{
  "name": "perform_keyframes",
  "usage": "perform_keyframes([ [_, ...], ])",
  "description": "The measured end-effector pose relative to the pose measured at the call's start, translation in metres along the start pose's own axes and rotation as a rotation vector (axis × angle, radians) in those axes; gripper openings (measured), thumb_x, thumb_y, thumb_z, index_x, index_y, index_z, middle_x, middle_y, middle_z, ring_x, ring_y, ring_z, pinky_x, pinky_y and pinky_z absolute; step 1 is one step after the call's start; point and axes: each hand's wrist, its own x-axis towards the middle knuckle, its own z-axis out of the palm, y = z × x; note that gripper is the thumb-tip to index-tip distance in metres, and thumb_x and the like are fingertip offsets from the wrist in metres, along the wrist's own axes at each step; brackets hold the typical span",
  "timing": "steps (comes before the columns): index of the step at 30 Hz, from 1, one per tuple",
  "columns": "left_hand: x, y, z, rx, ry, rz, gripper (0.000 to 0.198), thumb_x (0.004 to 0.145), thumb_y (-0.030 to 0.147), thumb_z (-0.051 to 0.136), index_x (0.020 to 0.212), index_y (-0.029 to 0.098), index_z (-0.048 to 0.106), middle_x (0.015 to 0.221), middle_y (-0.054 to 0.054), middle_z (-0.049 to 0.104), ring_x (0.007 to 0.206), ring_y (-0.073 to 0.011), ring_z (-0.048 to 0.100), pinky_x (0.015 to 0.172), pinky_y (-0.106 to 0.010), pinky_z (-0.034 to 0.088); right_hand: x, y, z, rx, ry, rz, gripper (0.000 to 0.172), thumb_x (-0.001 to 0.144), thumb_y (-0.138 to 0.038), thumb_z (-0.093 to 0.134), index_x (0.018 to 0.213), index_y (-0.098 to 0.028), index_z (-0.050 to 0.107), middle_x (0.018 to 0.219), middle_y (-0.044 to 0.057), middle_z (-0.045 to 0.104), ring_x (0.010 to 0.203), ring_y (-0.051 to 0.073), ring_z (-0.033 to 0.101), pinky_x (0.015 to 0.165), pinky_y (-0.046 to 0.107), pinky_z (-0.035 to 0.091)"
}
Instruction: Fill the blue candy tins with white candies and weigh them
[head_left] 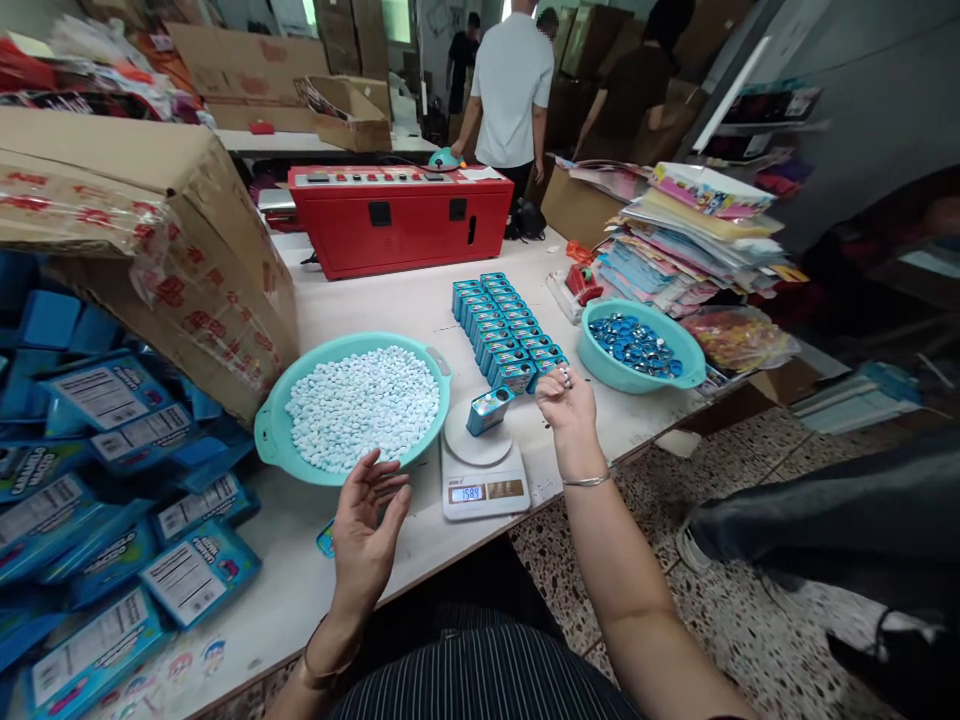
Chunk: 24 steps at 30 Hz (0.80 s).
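Observation:
My left hand (369,535), palm up with fingers apart and nothing in it, is at the front rim of a turquoise basin (271,440) full of small white pellets (364,408). My right hand (568,405) is raised right of the scale, fingers curled around a few white pellets (565,376). Between the hands, a white scale (486,490) with a lit display carries one blue tin (490,410), open at its top. Behind it stand rows of similar blue tins (502,330). A second turquoise basin (626,375) at the right holds shiny blue round pieces (634,345).
A large cardboard box (225,270) and a heap of blue packages (112,470) fill the left side. A red machine (405,225) stands behind. Stacked printed sheets (675,250) lie at right. People (512,90) stand in back; someone's leg (810,500) is at right.

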Motion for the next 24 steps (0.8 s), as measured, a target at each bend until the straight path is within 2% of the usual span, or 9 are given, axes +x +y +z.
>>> perform_keyframes([
  [4, -0.002, -0.003, 0.000, 0.002, 0.009, -0.003, 0.059, 0.079, 0.044, 0.072, 0.129, 0.022, 0.051, 0.109, -0.009, 0.067, 0.092, -0.0193, 0.069, 0.083, -0.034, 0.057, -0.001, -0.005, -0.017, -0.049, 0.022, -0.019, 0.023, 0.091, -0.013, 0.045, 0.072, -0.022, 0.037, 0.054, -0.008, 0.040, 0.040, 0.006, 0.038, 0.040, 0.015, 0.037],
  [7, -0.005, -0.005, 0.000, 0.010, 0.014, -0.009, 0.057, 0.079, 0.044, 0.072, 0.128, 0.022, 0.052, 0.107, -0.008, 0.067, 0.092, -0.0195, 0.069, 0.083, -0.034, 0.057, 0.001, -0.004, -0.019, -0.050, 0.035, -0.006, 0.022, 0.092, -0.013, 0.044, 0.072, -0.022, 0.039, 0.055, -0.007, 0.042, 0.041, 0.007, 0.040, 0.040, 0.015, 0.037],
  [12, -0.002, -0.003, 0.005, 0.033, -0.050, -0.015, 0.055, 0.080, 0.044, 0.070, 0.126, 0.021, 0.053, 0.106, -0.008, 0.067, 0.092, -0.0199, 0.068, 0.082, -0.035, 0.057, -0.001, 0.004, 0.002, 0.038, 0.120, 0.007, 0.026, 0.098, -0.018, 0.034, 0.073, -0.022, 0.039, 0.054, -0.006, 0.043, 0.040, 0.007, 0.041, 0.040, 0.016, 0.038],
  [15, 0.007, 0.002, 0.013, 0.111, -0.118, 0.025, 0.054, 0.081, 0.042, 0.069, 0.128, 0.021, 0.053, 0.109, -0.009, 0.066, 0.098, -0.0223, 0.067, 0.080, -0.035, 0.057, -0.002, 0.009, 0.019, 0.035, 0.152, 0.017, 0.030, 0.101, -0.024, 0.028, 0.072, -0.021, 0.038, 0.052, -0.007, 0.041, 0.037, 0.005, 0.035, 0.038, 0.015, 0.033],
  [18, 0.026, 0.008, 0.032, 0.268, -0.201, 0.137, 0.054, 0.083, 0.041, 0.066, 0.131, 0.021, 0.051, 0.118, -0.012, 0.064, 0.108, -0.0258, 0.063, 0.085, -0.039, 0.056, 0.000, 0.013, 0.031, 0.021, 0.144, 0.045, 0.031, 0.101, -0.027, 0.030, 0.071, -0.022, 0.036, 0.050, -0.008, 0.037, 0.035, 0.005, 0.030, 0.036, 0.014, 0.028],
  [20, 0.041, 0.008, 0.051, 0.389, -0.246, 0.263, 0.053, 0.084, 0.039, 0.064, 0.131, 0.021, 0.051, 0.123, -0.014, 0.063, 0.114, -0.0285, 0.060, 0.092, -0.044, 0.053, 0.003, 0.013, 0.041, 0.025, 0.145, 0.077, 0.031, 0.100, -0.026, 0.032, 0.068, -0.023, 0.035, 0.048, -0.009, 0.034, 0.035, 0.005, 0.027, 0.035, 0.013, 0.026],
  [24, 0.063, -0.006, 0.092, 0.579, -0.316, 0.528, 0.049, 0.084, 0.038, 0.058, 0.129, 0.018, 0.053, 0.125, -0.016, 0.062, 0.117, -0.0339, 0.057, 0.098, -0.052, 0.048, -0.002, 0.014, 0.083, -0.034, 0.122, 0.102, 0.031, 0.089, -0.024, 0.048, 0.062, -0.025, 0.033, 0.043, -0.010, 0.028, 0.032, 0.006, 0.022, 0.031, 0.015, 0.022],
])
